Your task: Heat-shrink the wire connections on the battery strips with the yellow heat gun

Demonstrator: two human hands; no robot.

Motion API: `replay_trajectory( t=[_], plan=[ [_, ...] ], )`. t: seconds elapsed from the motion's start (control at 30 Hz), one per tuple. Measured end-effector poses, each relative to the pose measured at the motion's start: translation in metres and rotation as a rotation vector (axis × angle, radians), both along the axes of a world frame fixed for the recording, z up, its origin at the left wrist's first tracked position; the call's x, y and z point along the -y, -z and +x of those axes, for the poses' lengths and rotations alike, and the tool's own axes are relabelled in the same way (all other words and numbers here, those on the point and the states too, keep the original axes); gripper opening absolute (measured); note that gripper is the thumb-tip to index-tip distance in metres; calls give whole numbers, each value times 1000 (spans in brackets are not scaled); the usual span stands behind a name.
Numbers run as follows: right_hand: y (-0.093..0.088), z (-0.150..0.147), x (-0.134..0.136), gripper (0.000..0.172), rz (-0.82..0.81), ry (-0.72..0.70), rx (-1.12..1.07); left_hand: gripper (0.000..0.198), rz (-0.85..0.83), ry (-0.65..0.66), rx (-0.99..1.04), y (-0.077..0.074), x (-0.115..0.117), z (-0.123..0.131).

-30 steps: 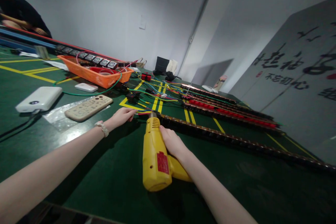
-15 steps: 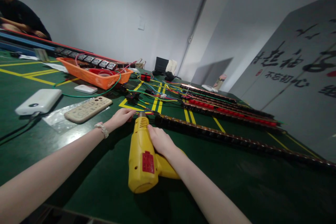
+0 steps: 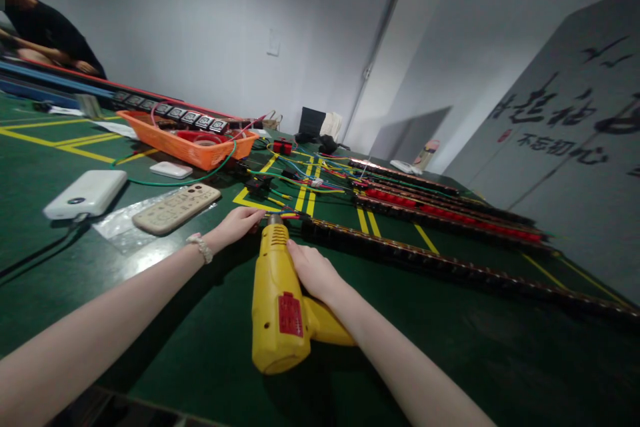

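A yellow heat gun (image 3: pixel 274 300) with a red label lies level over the green table, its metal nozzle pointing away from me. My right hand (image 3: pixel 315 271) is closed on its side, most of the fingers hidden under it. Just left of the nozzle, my left hand (image 3: pixel 239 223) pinches the ends of several coloured wires (image 3: pixel 291 215). These wires run in front of the nozzle to the end of a long dark strip (image 3: pixel 400 252), which stretches to the right across the table.
An orange basket (image 3: pixel 200 157) holds strips and cable. Left of my hands lie a phone (image 3: pixel 177 209), a plastic bag (image 3: pixel 123 230) and a white power bank (image 3: pixel 87 193). More strips (image 3: pixel 450 212) and loose wiring lie beyond. A person (image 3: pixel 55 37) sits at the far left.
The whole view has shifted slightly, so things appear a little further right. Both hands keep their hold, and the heat gun stays by the wires.
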State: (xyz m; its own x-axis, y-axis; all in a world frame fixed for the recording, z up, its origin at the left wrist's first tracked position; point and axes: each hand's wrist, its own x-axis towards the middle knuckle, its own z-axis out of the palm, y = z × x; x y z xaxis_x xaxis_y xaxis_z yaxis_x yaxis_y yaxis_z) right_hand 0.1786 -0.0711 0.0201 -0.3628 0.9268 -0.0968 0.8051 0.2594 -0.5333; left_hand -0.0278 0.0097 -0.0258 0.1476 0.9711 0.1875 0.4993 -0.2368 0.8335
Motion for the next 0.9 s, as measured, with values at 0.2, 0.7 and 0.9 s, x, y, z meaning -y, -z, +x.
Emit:
replay_trajectory(
  t=[0.2, 0.7, 0.9],
  plan=[
    [1, 28, -2, 66, -32, 79, -47, 51, 42, 22, -66, -3, 2, -2],
    [-1, 38, 1, 66, -24, 139, -70, 52, 43, -2, -91, 3, -4, -3],
    [1, 38, 0, 64, -3, 133, -63, 52, 64, 4, -76, 3, -5, -3]
  ],
)
